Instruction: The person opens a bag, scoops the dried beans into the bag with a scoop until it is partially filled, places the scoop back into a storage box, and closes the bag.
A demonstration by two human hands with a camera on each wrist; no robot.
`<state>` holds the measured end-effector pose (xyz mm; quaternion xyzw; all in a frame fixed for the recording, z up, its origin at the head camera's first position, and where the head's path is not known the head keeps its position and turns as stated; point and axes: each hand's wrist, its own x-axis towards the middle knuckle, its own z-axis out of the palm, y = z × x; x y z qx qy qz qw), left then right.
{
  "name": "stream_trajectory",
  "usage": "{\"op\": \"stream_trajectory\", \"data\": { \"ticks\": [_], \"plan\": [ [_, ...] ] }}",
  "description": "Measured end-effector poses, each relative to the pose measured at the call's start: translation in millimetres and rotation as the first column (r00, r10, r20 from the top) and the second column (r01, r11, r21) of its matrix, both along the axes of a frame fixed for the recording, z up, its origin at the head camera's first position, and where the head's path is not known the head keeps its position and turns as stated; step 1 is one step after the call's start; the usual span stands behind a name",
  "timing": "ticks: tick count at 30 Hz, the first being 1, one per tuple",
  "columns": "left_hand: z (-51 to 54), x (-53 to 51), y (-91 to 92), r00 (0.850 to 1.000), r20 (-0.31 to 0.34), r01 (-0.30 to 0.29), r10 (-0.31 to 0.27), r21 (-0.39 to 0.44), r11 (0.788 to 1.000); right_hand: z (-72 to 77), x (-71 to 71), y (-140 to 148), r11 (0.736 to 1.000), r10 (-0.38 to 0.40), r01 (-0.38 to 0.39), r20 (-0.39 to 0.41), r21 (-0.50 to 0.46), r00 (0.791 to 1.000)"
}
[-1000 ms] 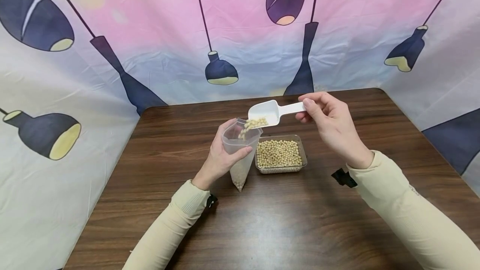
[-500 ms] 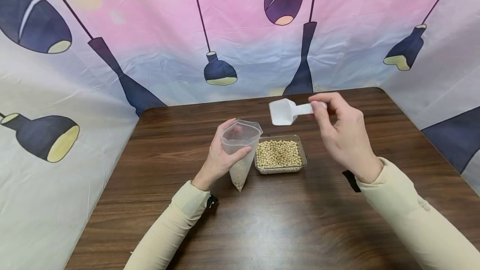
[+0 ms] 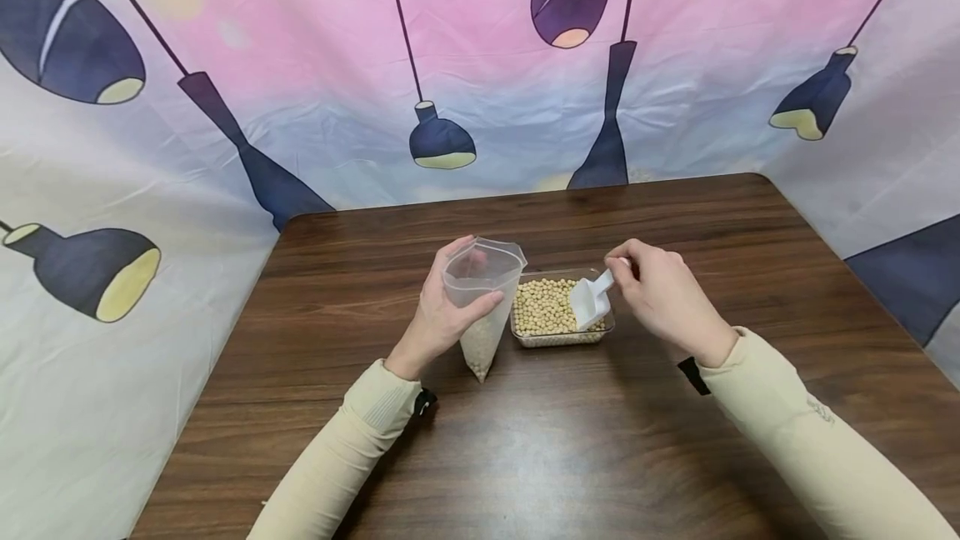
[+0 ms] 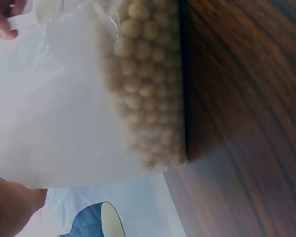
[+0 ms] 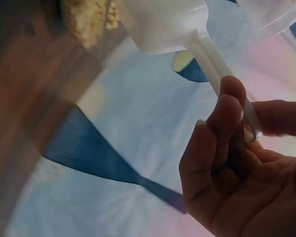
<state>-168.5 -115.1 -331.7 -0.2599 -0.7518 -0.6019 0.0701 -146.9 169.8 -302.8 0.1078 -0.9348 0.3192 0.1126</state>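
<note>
My left hand grips a clear plastic bag by its side, the mouth standing wide and facing up. Round pale beans lie in the bottom of the bag, as the left wrist view shows. My right hand pinches the handle of a white scoop between thumb and fingers. The scoop's bowl is down at the beans in the right part of a clear rectangular container, just right of the bag. In the right wrist view the fingers curl round the handle; the scoop is partly cut off.
The dark wooden table reaches back to a cloth backdrop printed with hanging lamps. A black band shows at the right wrist and another at the left.
The right hand tipped beans from the scoop into the bag, drew the emptied scoop back to the right, and has lowered it into the container. My left hand has kept the bag in place.
</note>
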Motion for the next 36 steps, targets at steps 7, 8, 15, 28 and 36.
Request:
{"op": "stream_trajectory", "data": {
  "ticks": [7,8,15,28,36],
  "plan": [
    [2.0,-0.3,1.5,1.000,-0.014,-0.001,0.001,-0.007,1.000,-20.4,-11.2,29,0.982,0.035,0.016,0.262,-0.190,0.964],
    [2.0,-0.6,1.6,1.000,-0.014,-0.002,0.002,-0.007,1.000,-24.1,-12.3,32,0.974,0.042,0.024,0.284,-0.226,0.958],
    [0.2,-2.0,1.7,1.000,-0.002,0.000,0.000,0.000,1.000,-51.3,-17.7,40,0.876,0.085,0.127,0.409,-0.464,0.909],
    [3.2,-1.0,3.7,1.000,-0.025,-0.001,0.000,-0.009,1.000,-73.1,-18.6,33,0.783,0.138,0.151,0.405,-0.603,0.904],
    [1.9,0.4,3.9,1.000,-0.007,0.002,-0.002,-0.001,1.000,-79.4,-18.8,33,0.763,0.141,0.173,0.422,-0.622,0.895]
  ]
}}
